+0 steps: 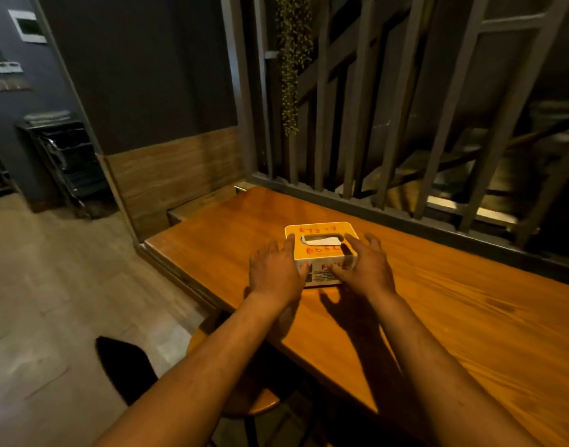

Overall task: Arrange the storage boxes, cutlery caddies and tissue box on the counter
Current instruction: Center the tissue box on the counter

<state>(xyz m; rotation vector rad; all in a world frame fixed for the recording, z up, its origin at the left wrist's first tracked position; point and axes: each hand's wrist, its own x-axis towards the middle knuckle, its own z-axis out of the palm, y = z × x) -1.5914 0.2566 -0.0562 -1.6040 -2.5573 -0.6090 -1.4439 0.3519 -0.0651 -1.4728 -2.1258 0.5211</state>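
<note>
A white tissue box (318,232) with red print and an oval slot showing a tissue lies flat on the wooden counter (454,311), near its left end. My left hand (275,269) rests against the box's near-left corner, fingers spread along its left side. My right hand (362,266) lies over the box's near-right corner, fingers spread on the top and front. Both hands touch the box, which stays on the counter. No storage boxes or cutlery caddies are in view.
A grey slatted screen (389,124) with a hanging plant (289,75) runs along the counter's far edge. A round wooden stool (260,404) stands under the near edge. A dark metal rack (67,156) stands far left on the tiled floor.
</note>
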